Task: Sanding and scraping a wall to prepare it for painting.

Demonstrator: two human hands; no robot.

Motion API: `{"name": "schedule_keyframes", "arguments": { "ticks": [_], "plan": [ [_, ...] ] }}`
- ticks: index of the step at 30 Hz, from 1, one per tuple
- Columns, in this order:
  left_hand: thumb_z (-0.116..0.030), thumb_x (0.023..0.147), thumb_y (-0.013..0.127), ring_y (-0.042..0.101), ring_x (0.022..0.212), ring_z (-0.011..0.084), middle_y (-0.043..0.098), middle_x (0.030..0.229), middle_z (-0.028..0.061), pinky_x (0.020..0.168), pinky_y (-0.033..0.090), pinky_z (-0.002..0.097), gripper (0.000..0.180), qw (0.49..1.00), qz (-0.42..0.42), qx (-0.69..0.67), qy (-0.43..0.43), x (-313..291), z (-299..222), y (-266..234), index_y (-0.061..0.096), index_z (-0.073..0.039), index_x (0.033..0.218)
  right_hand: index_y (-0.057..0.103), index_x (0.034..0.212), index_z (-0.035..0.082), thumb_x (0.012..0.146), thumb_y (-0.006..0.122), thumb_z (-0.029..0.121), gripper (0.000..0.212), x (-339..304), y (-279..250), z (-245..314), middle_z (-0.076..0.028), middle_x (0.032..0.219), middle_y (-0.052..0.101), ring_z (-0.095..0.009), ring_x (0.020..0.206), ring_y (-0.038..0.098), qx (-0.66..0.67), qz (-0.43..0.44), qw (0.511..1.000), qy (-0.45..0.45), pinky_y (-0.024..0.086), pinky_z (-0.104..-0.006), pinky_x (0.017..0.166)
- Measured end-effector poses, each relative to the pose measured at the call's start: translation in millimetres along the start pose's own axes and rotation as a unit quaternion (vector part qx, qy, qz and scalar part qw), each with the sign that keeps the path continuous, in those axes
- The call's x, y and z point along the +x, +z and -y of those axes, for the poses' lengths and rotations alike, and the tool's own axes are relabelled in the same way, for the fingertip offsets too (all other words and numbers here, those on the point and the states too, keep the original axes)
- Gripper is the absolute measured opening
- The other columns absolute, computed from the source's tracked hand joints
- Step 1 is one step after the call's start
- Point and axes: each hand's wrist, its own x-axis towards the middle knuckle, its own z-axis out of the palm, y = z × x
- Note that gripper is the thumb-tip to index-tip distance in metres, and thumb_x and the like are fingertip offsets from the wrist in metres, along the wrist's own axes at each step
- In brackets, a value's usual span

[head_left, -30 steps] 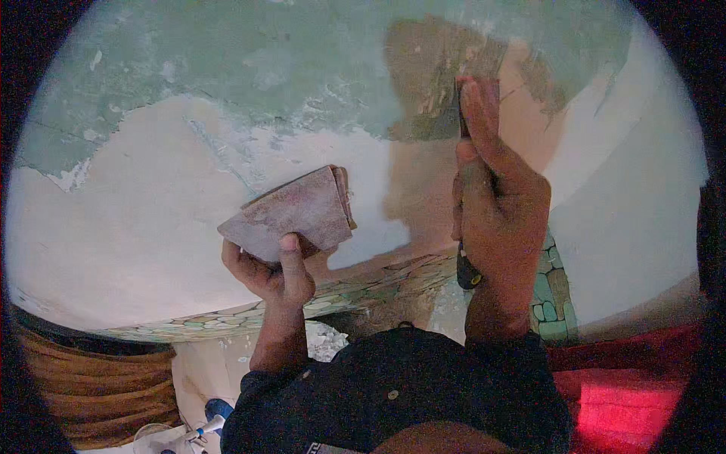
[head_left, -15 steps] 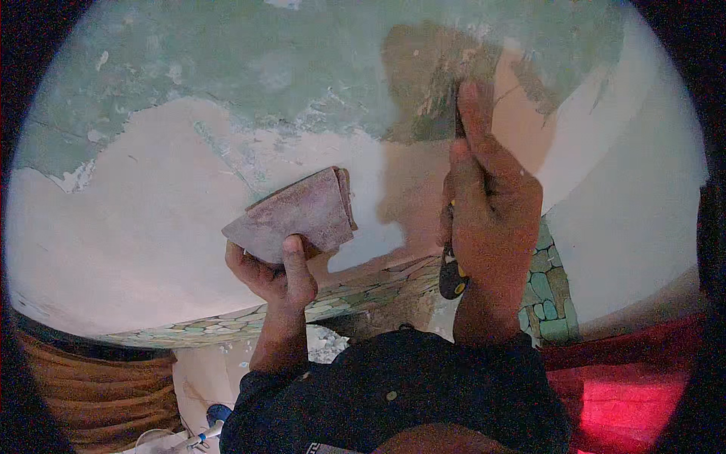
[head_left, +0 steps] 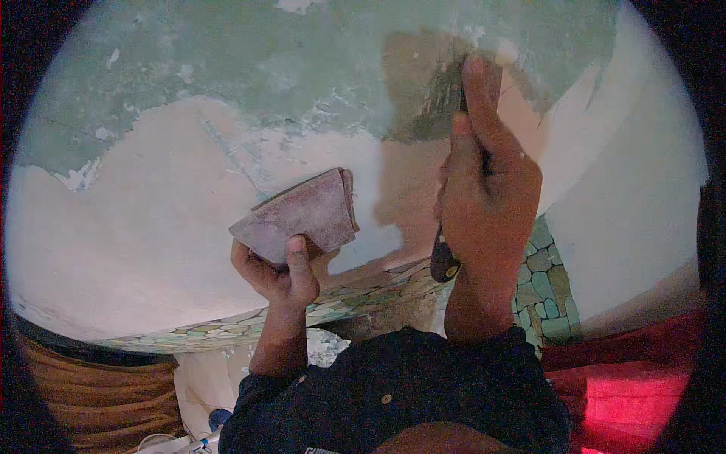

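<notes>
In my left hand (head_left: pixel 281 274) is a folded sheet of sandpaper (head_left: pixel 306 212), pinched with the thumb on its front face, just off the pale part of the wall (head_left: pixel 166 227). My right hand (head_left: pixel 488 178) is closed around a scraper (head_left: pixel 446 261), whose dark handle end with a yellowish ring shows below the fist. Its dark blade lies mostly behind my stretched finger, up against the green painted patch (head_left: pixel 249 53). That patch has ragged, flaking edges where it meets the pale surface. A shadow of the hand falls on the wall beside it.
A stone-patterned strip (head_left: pixel 548 284) runs along the bottom of the wall and bends at the right corner. Brown draped cloth (head_left: pixel 98 393) hangs at lower left, bright red cloth (head_left: pixel 635 397) at lower right. Whitish debris (head_left: pixel 321 349) lies below the wall.
My right hand has moved up the wall with the scraper, its finger reaching higher on the green patch. My left hand and the sandpaper have shifted very slightly right.
</notes>
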Motion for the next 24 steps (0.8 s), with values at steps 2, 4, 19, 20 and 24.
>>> {"name": "schedule_keyframes", "arguments": {
  "ticks": [2,4,19,20,24],
  "plan": [
    [-0.025,0.08,0.069,0.045,0.112,0.0267,0.04,0.124,0.0181,0.094,0.039,0.0412,0.073,1.0,0.006,0.009,0.014,2,0,-2,0.022,-0.001,0.13,0.055,0.126,0.018,0.089,0.048,-0.001,0.043,-2,1,-7,-0.009,0.135,0.046,-0.001,0.054,0.042,-0.022,-0.003,0.999,-0.031,0.038,-0.0173,0.048],
    [-0.025,0.081,0.069,0.046,0.111,0.0263,0.042,0.123,0.0177,0.094,0.04,0.0406,0.071,1.0,0.006,-0.002,0.003,0,-2,-2,0.023,-0.001,0.129,0.054,0.127,0.018,0.088,0.049,-0.001,0.043,0,1,-9,-0.011,0.133,0.049,-0.002,0.054,0.043,-0.035,-0.006,0.996,-0.076,0.039,-0.0181,0.049],
    [-0.027,0.08,0.07,0.047,0.109,0.026,0.043,0.121,0.0178,0.094,0.04,0.0409,0.07,0.999,0.019,-0.019,-0.018,1,-4,-1,0.025,-0.003,0.128,0.053,0.128,0.015,0.089,0.05,0.001,0.041,11,-3,-4,-0.013,0.131,0.05,-0.002,0.055,0.046,-0.053,-0.023,0.994,-0.091,0.041,-0.0191,0.049],
    [-0.027,0.08,0.07,0.047,0.109,0.026,0.043,0.121,0.0178,0.094,0.04,0.0409,0.07,1.0,0.017,-0.019,-0.017,2,-5,0,0.025,-0.003,0.128,0.053,0.128,0.015,0.089,0.05,0.001,0.041,8,-3,-11,-0.013,0.131,0.05,-0.002,0.055,0.046,-0.052,-0.023,0.994,-0.093,0.041,-0.0191,0.049],
    [-0.023,0.083,0.066,0.048,0.106,0.0246,0.043,0.119,0.0184,0.089,0.042,0.0381,0.064,0.999,0.036,-0.014,-0.005,2,-6,2,0.024,-0.001,0.126,0.053,0.127,0.013,0.089,0.05,0.002,0.04,15,-7,-15,-0.011,0.131,0.051,-0.002,0.054,0.044,-0.121,-0.021,0.978,-0.168,0.04,-0.0189,0.048]
  ]
}}
